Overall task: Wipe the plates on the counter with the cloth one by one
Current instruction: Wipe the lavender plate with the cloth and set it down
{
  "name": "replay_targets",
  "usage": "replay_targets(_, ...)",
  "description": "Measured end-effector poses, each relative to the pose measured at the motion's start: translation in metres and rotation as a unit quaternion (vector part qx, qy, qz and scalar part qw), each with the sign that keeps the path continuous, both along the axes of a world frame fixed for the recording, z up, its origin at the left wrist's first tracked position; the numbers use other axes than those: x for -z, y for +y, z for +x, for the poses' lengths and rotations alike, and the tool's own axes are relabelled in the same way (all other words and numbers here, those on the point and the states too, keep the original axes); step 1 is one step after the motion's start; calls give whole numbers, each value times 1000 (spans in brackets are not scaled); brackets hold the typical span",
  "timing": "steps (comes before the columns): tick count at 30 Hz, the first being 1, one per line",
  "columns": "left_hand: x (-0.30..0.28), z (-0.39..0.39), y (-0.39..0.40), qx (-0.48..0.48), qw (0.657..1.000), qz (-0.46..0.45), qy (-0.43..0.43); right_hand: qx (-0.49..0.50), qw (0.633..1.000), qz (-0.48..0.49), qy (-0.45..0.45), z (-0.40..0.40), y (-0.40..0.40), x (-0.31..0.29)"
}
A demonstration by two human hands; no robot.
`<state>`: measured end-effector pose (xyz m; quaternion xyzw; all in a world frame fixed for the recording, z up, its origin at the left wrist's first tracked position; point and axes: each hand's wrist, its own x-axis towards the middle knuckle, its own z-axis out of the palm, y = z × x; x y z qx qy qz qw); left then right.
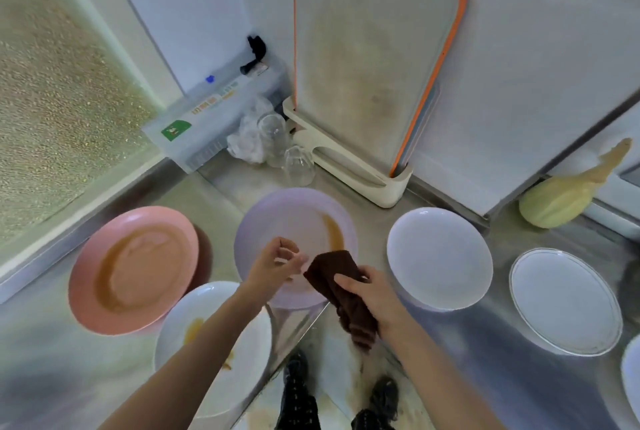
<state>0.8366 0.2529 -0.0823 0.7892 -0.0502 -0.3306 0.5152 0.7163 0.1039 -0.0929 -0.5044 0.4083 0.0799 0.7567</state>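
Note:
A lavender plate (298, 218) with a brown streak on its right side sits in the middle of the steel counter (485, 336). My right hand (375, 294) grips a dark brown cloth (332, 268), whose front end lies on the near part of that plate. My left hand (275, 261) hovers over the plate's near left with fingers loosely curled, holding nothing. A pink plate (131, 270) smeared brown lies to the left. A stained white plate (214, 336) is partly under my left forearm. Two clean-looking white plates (440, 256) (564, 301) lie to the right.
An orange-edged cutting board (374, 58) stands in a cream holder (349, 166) at the back. Clear glasses (298, 161) and a wrap box (211, 117) sit behind the lavender plate. A pale gourd (561, 197) lies at the back right. The counter edge runs under my arms.

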Motion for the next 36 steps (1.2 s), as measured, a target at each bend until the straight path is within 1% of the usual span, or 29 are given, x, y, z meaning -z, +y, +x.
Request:
replay_targets(2,10,25,19,-75,991,82,-78,46,998,-41,18,11,11,7)
replay_targets(4,19,45,34,-90,978,139,-124,67,995,-75,24,20,21,13)
replay_targets(6,27,58,44,-62,973,187,-116,90,991,-97,32,30,32,19)
replay_targets(8,40,64,49,-48,971,216,-89,109,986,-119,38,39,41,23)
replay_targets(11,56,74,55,-52,976,208,-37,122,979,-158,45,48,53,28)
replay_targets(13,59,78,57,-44,980,193,-8,142,977,-155,46,50,58,32)
replay_targets(16,62,79,56,-9,978,202,-42,186,976,-101,52,50,62,37)
replay_targets(18,56,78,52,-24,981,181,-60,194,978,-69,45,51,64,35)
replay_targets(19,51,77,48,-36,984,163,-63,183,979,-75,40,52,65,33)
replay_targets(20,47,76,43,-48,986,144,-65,161,981,-102,36,53,65,31)
replay_targets(22,37,73,32,-72,989,113,-66,90,972,-214,26,58,68,24)
replay_targets(24,29,70,20,-85,990,83,-79,24,942,-334,-27,64,77,13)
replay_targets(26,20,66,9,-83,991,46,-93,-62,901,-420,-86,71,93,2)
replay_targets(27,14,64,4,-83,991,25,-98,-112,875,-462,-91,72,103,-2)
replay_targets(28,8,63,0,-83,991,8,-104,-149,841,-515,-76,72,110,-3)
replay_targets(29,2,63,-4,-82,990,-3,-113,-165,802,-571,-56,70,114,-2)
replay_targets(30,-5,63,-9,-80,989,-9,-126,-174,776,-605,-43,68,113,-3)
replay_targets(32,-16,65,-16,-70,985,-10,-157,-193,740,-642,-44,63,104,-8)
replay_targets(34,-24,64,-22,-64,982,-5,-175,-211,697,-680,-82,56,91,-7)
replay_targets(36,-28,64,-25,-76,982,-9,-176,-219,667,-701,-124,48,78,-6)
